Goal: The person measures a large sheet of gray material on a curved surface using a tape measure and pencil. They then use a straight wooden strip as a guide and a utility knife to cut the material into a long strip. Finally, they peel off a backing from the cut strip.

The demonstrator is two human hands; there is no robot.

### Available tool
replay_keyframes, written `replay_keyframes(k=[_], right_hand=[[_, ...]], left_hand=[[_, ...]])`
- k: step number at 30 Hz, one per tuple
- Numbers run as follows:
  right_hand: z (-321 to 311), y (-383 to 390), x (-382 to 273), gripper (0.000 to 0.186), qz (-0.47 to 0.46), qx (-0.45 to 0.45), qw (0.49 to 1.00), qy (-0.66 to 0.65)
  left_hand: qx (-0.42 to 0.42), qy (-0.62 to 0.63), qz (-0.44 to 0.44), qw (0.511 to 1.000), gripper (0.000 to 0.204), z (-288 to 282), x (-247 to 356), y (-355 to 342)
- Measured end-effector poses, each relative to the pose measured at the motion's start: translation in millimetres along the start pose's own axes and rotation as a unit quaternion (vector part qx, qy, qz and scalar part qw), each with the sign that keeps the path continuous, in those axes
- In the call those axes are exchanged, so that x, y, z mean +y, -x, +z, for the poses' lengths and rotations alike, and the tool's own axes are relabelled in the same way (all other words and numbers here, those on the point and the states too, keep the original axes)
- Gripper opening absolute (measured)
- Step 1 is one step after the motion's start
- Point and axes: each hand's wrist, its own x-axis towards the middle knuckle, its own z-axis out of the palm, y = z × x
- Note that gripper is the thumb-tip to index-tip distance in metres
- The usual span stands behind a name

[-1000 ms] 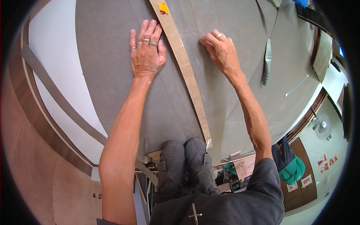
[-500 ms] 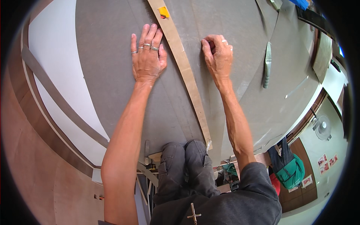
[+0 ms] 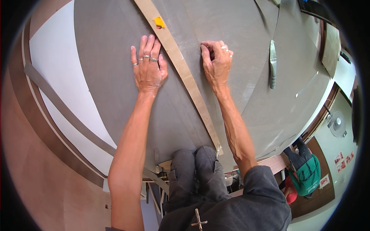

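My left hand [image 3: 149, 69] lies palm down on a large grey sheet [image 3: 111, 73], its fingers stretched forward and its thumb out to the side. Its fingertips reach the left edge of a long, flat brown strip [image 3: 189, 79] that runs slantwise across the sheet. On the other side of that strip, my right hand [image 3: 216, 63] rests with thumb and forefinger pinched together and the other fingers curled. Whatever the pinch holds, if anything, is too small or hidden to make out. A small yellow piece [image 3: 159, 22] sits on the strip, beyond my left hand.
A narrow tool with a ribbed handle [image 3: 273, 65] lies to the right. A white panel [image 3: 61, 46] and a curved grey strip [image 3: 69, 104] are at the left. My knees [image 3: 192, 159] are at the near edge. A person in green [image 3: 309, 173] and a fan [image 3: 337, 124] show at lower right.
The view has shifted and turned slightly, so the strip slants more. Both hands keep nearly the same places on the sheet, the left flat and the right pinched.
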Motion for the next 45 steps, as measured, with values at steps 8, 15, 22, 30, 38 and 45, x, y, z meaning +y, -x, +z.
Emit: replay_keyframes(k=[8, 15, 22, 30, 38, 45], right_hand=[[-37, 34, 3, 0.042, 0.064, 0.081, 0.994, 0.043], [-48, -7, -2, 0.051, 0.265, -0.027, 0.960, -0.085], [-27, -10, -13, 0.049, 0.208, -0.049, 0.975, 0.054], [-31, -2, -32, 0.034, 0.162, -0.009, 0.985, 0.062], [-40, -4, -42, 0.031, 0.232, -0.049, 0.971, 0.016], [-48, -14, -24, 0.041, 0.244, -0.086, 0.966, -0.023]], left_hand=[[-0.004, -0.020, 0.007, 1.000, 0.055, 0, 0, 1], [-0.007, -0.025, 0.010, 1.000, 0.053, 2, 3, 1], [-0.016, -0.030, 0.011, 0.999, 0.054, 2, 5, 1], [-0.011, -0.034, 0.011, 0.999, 0.052, 2, 4, 0], [-0.019, -0.037, 0.009, 0.999, 0.050, 1, 6, 0], [-0.025, -0.052, 0.009, 0.998, 0.055, 1, 3, 2]])
